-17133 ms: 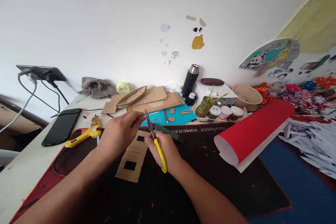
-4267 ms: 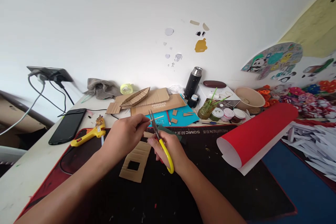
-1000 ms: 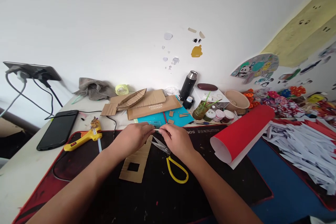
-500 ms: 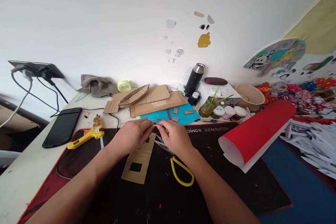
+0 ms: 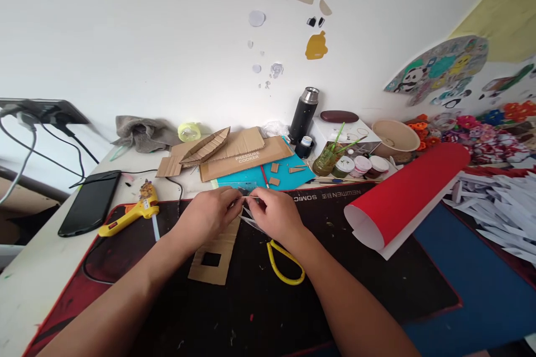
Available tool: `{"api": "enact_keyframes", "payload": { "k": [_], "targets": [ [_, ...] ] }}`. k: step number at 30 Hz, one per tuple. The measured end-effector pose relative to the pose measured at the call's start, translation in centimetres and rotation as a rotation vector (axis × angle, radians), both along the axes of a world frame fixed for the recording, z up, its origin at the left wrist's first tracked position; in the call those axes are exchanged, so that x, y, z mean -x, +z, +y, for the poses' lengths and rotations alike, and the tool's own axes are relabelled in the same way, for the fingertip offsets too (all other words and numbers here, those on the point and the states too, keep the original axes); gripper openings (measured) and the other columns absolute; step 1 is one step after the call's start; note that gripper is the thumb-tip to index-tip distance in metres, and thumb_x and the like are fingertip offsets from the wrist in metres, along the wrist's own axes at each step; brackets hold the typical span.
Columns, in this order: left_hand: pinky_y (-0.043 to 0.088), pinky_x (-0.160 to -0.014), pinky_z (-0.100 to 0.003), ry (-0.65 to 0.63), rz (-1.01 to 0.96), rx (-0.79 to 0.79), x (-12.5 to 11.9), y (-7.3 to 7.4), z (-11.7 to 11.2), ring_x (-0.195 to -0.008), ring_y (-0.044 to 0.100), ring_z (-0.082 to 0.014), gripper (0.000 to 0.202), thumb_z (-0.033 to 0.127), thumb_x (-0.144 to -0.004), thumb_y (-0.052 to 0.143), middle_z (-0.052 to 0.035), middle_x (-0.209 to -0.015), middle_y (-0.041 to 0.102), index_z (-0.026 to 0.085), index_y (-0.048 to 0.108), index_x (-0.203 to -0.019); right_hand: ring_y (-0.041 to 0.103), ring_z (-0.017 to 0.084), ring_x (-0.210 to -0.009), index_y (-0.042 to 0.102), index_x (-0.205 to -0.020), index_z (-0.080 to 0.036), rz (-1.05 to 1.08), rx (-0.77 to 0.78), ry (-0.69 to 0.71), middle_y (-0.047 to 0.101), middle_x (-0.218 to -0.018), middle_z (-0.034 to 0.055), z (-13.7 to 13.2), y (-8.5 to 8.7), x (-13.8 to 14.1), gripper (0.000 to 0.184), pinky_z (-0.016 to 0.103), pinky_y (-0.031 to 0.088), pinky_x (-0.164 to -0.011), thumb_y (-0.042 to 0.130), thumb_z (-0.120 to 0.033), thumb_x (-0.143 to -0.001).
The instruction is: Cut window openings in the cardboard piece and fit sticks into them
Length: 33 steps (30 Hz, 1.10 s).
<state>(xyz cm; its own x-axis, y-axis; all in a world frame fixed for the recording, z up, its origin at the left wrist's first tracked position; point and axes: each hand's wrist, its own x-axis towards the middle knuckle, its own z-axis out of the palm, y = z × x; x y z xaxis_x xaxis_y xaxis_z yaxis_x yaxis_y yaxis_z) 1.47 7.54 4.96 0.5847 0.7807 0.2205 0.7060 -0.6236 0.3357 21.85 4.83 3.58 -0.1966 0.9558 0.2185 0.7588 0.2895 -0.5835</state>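
My left hand (image 5: 211,212) and my right hand (image 5: 278,213) meet over the dark mat, fingertips pinched. Between them is a small, thin, light strip (image 5: 245,197), mostly hidden by the fingers. Under my left hand lies a cardboard piece (image 5: 216,273) with a square hole; its far part is covered. Scissors with yellow handles (image 5: 288,280) rest below my right hand, their blades partly hidden beneath it.
A yellow glue gun (image 5: 128,220) and a black phone (image 5: 89,203) lie left. Cardboard (image 5: 247,157) and a blue sheet (image 5: 287,178) lie behind the hands. A black flask (image 5: 303,117), paint jars (image 5: 344,165) and a red paper roll (image 5: 412,195) are right.
The view has shifted slightly, so everything sits a little further left and higher. Both hands keep pinching the thin strip, in nearly the same pose.
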Motion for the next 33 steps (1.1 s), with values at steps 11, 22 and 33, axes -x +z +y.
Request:
{"api": "enact_keyframes", "payload": {
  "k": [11, 22, 33],
  "targets": [
    [0.037, -0.067, -0.035, 0.191, 0.029, 0.063, -0.5, 0.1, -0.2, -0.072, 0.066, -0.0241, 0.036, 0.039, -0.105, 0.045, -0.0082, -0.08, 0.074, 0.02, 0.067, -0.082, 0.06, 0.017, -0.063, 0.06, -0.067, -0.021, -0.024, -0.048, -0.012, 0.07, -0.067, 0.0037, -0.2, -0.5, 1.1, 0.038, 0.034, 0.023, -0.061, 0.059, -0.03, -0.104],
    [0.051, -0.062, -0.03, 0.187, -0.414, 0.507, -0.5, 1.7, -0.4, -0.06, 0.065, -0.0179, 0.042, 0.055, -0.099, 0.052, 0.0002, -0.078, 0.072, 0.023, 0.072, -0.117, 0.063, 0.016, -0.063, 0.075, -0.1, -0.024, 0.54, 0.153, 0.063, 0.069, -0.073, -0.0008, 0.4, -1.3, -0.5, 0.025, 0.028, 0.044, -0.062, 0.059, -0.042, -0.105],
    [0.048, -0.058, -0.028, 0.131, -0.417, 0.586, -0.7, 2.3, -0.9, -0.051, 0.061, -0.0154, 0.034, 0.052, -0.099, 0.05, 0.0045, -0.063, 0.063, 0.023, 0.068, -0.103, 0.06, 0.013, -0.055, 0.073, -0.099, -0.022, 0.69, 0.228, 0.041, 0.062, -0.067, -0.0029, 0.5, -1.0, -0.5, 0.027, 0.025, 0.046, -0.055, 0.061, -0.046, -0.103]
  ]
}}
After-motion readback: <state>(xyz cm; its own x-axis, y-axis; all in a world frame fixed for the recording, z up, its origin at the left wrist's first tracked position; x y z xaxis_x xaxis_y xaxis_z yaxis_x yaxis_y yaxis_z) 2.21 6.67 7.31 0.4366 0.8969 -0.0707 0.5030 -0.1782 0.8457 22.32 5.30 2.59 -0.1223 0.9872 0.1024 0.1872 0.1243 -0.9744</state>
